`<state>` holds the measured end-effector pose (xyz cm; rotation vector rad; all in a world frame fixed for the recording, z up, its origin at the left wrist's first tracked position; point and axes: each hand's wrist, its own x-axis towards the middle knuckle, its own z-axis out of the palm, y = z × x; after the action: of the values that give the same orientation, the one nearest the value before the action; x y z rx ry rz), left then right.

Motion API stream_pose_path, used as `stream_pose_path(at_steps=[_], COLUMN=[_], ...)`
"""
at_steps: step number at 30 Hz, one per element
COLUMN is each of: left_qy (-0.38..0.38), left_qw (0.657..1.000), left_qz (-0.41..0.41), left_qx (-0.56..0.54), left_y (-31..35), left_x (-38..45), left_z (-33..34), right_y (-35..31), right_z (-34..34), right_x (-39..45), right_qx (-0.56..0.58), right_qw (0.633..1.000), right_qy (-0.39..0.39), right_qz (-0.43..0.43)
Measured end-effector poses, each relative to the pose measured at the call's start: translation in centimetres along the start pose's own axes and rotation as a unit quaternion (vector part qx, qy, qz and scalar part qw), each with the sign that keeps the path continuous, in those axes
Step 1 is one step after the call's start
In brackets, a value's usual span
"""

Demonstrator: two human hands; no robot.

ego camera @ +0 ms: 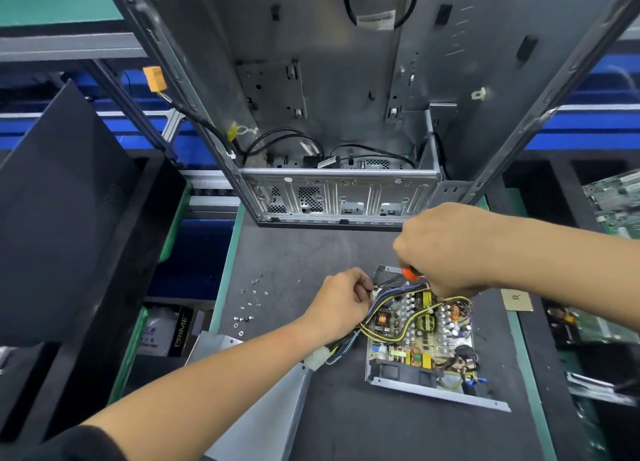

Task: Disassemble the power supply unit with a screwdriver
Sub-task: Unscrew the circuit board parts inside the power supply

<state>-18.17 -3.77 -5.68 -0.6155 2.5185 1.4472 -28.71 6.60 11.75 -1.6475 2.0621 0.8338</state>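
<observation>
1. The opened power supply unit [420, 336], a grey metal tray carrying a circuit board with copper coils and yellow and black wires, lies on the dark grey surface [311, 252] at lower centre-right of the frame.
2. The left hand [341, 301] sits at the unit's left edge, its fingers [362, 289] curled and pinching the wire bundle there.
3. The right hand [446, 246], above the unit's far end, has its fingers wrapped round the orange-handled screwdriver [412, 273]; the tip is hidden.
4. Small loose silver screws [247, 304] lie scattered on the surface left of the left hand.
5. An empty grey metal computer case [332, 114] stands open across the upper frame.
6. A flat grey metal cover [256, 408] lies beneath the left forearm.
</observation>
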Motion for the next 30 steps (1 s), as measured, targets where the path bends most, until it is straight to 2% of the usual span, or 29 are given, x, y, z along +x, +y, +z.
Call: stream_pose_path(at_steps=[9, 15, 24, 30], left_qy=[0.012, 0.005, 0.005, -0.001], left_qw=[1.0, 1.0, 1.0, 1.0], left_qz=[0.007, 0.009, 0.003, 0.003], left_qx=[0.001, -0.003, -0.009, -0.022], left_y=[-0.3, -0.3, -0.5, -0.6], left_x=[0.0, 0.0, 0.1, 0.2], left_z=[0.2, 0.1, 0.2, 0.3], right_y=[-1.0, -0.6, -1.5, -0.8], right_z=[1.0, 0.8, 0.5, -0.4], right_x=[-0.1, 0.5, 1.0, 1.4], right_qx=[-0.042, -0.029, -0.048, -0.015], right_qw=[0.997, 0.999, 0.998, 1.0], right_qy=[0.057, 0.033, 0.05, 0.01], right_qz=[0.003, -0.003, -0.008, -0.005])
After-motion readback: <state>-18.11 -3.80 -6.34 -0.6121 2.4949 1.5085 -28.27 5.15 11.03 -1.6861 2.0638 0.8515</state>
